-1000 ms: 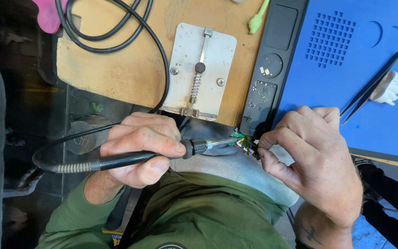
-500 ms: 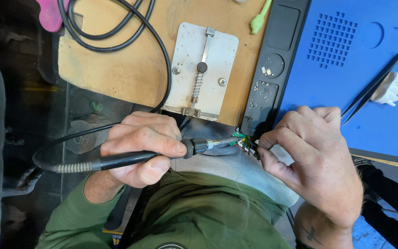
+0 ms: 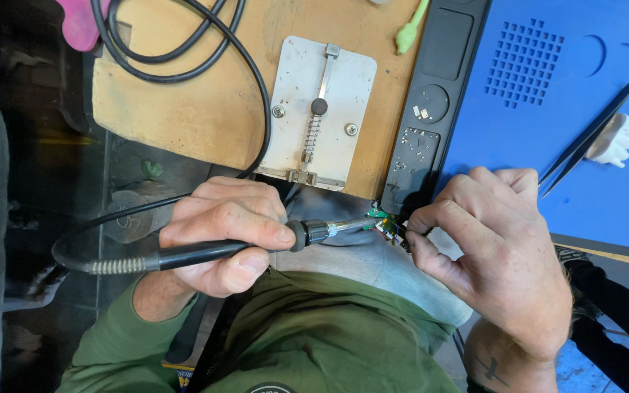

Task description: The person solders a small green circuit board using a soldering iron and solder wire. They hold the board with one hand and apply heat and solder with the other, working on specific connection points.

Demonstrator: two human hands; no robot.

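Observation:
My left hand (image 3: 223,236) grips a black soldering iron (image 3: 256,244) by its handle, the metal tip pointing right. The tip touches a small green circuit board (image 3: 386,222) that my right hand (image 3: 500,251) pinches between thumb and fingers, just below the bench edge and above my lap. The iron's black cable (image 3: 89,258) loops off to the left. Most of the little board is hidden by my right fingers.
A metal board holder (image 3: 322,109) with a spring clamp lies on the wooden bench (image 3: 183,109). A blue work mat (image 3: 547,109) with a black parts tray edge (image 3: 431,109) sits right, bearing black tweezers (image 3: 587,138) and a white plastic piece (image 3: 616,138). Coiled black cable (image 3: 176,51) lies at top left.

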